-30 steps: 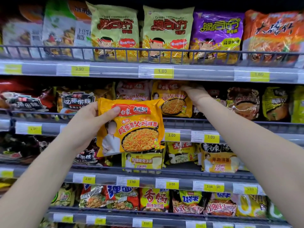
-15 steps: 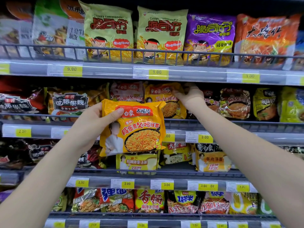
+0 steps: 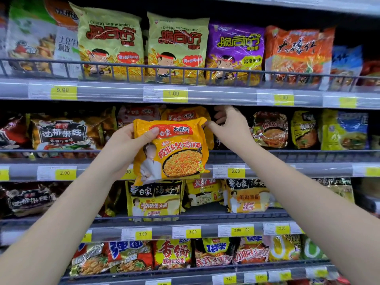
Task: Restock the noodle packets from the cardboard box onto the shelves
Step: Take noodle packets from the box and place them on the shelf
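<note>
- The left hand (image 3: 123, 149) holds a yellow-orange plastic noodle packet (image 3: 176, 155) by its left edge. The thumb lies flat across the red logo on the front, and the fingers are hidden behind.
- The right hand (image 3: 230, 128) is at the packet's top right corner. Its thumb touches the crimped seam and its other fingers are loosely curled above. It is not clear whether it pinches the corner.
- The packet is upright with its face toward the viewer. It is in the air in front of the second shelf from the top, covering part of the grey wire front rail (image 3: 267, 156), and is not yet on the shelf.
- Far behind it, matching yellow-orange packets (image 3: 186, 114) stand in a row, their tops just under the grey upper shelf edge (image 3: 226, 99).
- The step in hand appears to be slotting this packet into the front of that row.
- To do it well, lift the bottom seam over the wire rail. The gap looks tight, so tip the top back under the upper shelf edge.
- The right hand is well placed to steer the corner or push the standing packets back.
- The wrapper looks soft and the noodles are likely brittle, so a light grip suits.
- Keep the printed face forward, to the left of the yellow 3.00 price tag (image 3: 235, 171).
- The cardboard box is not in view.
</note>
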The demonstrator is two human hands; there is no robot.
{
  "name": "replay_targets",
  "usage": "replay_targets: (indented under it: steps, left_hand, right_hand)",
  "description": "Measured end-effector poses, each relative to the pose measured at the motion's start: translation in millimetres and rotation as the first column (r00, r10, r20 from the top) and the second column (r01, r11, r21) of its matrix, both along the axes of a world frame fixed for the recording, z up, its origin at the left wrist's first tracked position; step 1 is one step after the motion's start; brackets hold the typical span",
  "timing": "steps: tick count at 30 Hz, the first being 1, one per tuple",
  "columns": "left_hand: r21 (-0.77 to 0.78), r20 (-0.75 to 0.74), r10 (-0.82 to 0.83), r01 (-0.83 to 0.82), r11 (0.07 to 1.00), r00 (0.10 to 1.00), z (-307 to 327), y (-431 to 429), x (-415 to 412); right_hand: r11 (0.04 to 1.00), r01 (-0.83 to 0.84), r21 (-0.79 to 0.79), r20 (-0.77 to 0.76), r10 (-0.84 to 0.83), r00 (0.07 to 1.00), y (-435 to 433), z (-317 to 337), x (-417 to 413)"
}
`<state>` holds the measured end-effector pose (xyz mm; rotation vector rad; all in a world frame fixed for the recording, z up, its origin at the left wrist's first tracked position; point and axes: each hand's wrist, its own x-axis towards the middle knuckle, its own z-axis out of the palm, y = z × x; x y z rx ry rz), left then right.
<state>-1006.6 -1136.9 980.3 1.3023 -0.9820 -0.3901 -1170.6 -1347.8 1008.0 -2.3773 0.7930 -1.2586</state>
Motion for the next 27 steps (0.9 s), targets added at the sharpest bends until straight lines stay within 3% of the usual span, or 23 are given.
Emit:
replay_targets:
  steps: [3, 5, 8, 11, 16, 22, 27]
  left_hand:
    - [-0.017, -0.024, -0.011, 0.011, 1.0, 1.0, 6.3, -8.0, -0.6]
    - [-0.007, -0.025, -0.027, 0.027, 1.0, 0.999, 9.9, -14.7, 1.6]
    - [0.026, -0.035, -0.041, 0.042, 0.999, 0.999, 16.2, -23.9, 4.2]
    - [0.023, -0.028, -0.05, 0.051, 0.998, 0.998, 21.4, -33.1, 1.3]
    - [0.031, -0.01, -0.03, 0.03, 0.999, 0.999, 26.1, -48.7, 8.6]
    - [0.197, 0.254, 0.186, -0.239, 0.951, 0.949, 26.5, -59.6, 24.4]
    - [0.112, 0.314, 0.308, -0.357, 0.927, 0.898, 23.0, -79.4, 25.5]
  right_hand:
    - [0.962, -0.2, 0.185, 0.102, 0.183, 0.978, 18.6, 2.1, -14.1]
    - [0.914, -0.301, 0.273, 0.034, 0.303, 0.952, 30.1, 2.6, -21.2]
    - [0.909, -0.304, 0.286, -0.097, 0.343, 0.934, 35.6, 0.0, -23.4]
    - [0.865, -0.335, 0.374, -0.035, 0.374, 0.927, 27.0, -3.4, -18.6]
    - [0.839, -0.333, 0.431, 0.102, 0.321, 0.942, 12.0, -1.5, -12.7]
    - [0.823, -0.35, 0.448, 0.262, 0.254, 0.931, 1.6, 1.3, -2.0]
    - [0.849, -0.255, 0.463, 0.251, 0.15, 0.956, -3.1, -1.8, 13.0]
